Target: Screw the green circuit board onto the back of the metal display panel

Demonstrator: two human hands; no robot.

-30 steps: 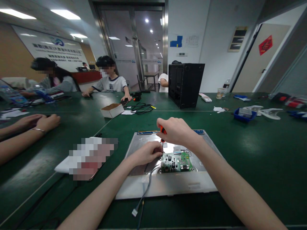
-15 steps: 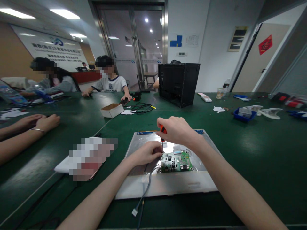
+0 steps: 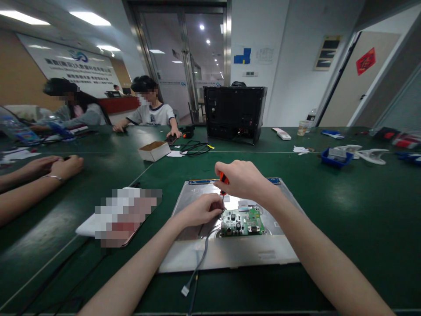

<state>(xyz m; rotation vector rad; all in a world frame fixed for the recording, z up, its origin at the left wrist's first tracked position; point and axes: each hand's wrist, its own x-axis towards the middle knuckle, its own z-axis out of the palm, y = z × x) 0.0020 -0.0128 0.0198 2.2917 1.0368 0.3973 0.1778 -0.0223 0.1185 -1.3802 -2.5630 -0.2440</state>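
Fingers of my right hand [image 3: 244,178] are gripping the orange screwdriver [image 3: 224,177] at the far-left corner of the circuit board [image 3: 242,223], apparently driving a screw; the left hand [image 3: 200,210] is curling beside the tip, its pinch unclear. Turning is demanding a steady shaft.

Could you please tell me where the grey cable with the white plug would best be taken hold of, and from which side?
Probably by the white plug at its free end, coming from the near side. The grey cable trails over the near edge of the metal panel, so that blocky end lies apart from the left hand and right hand.
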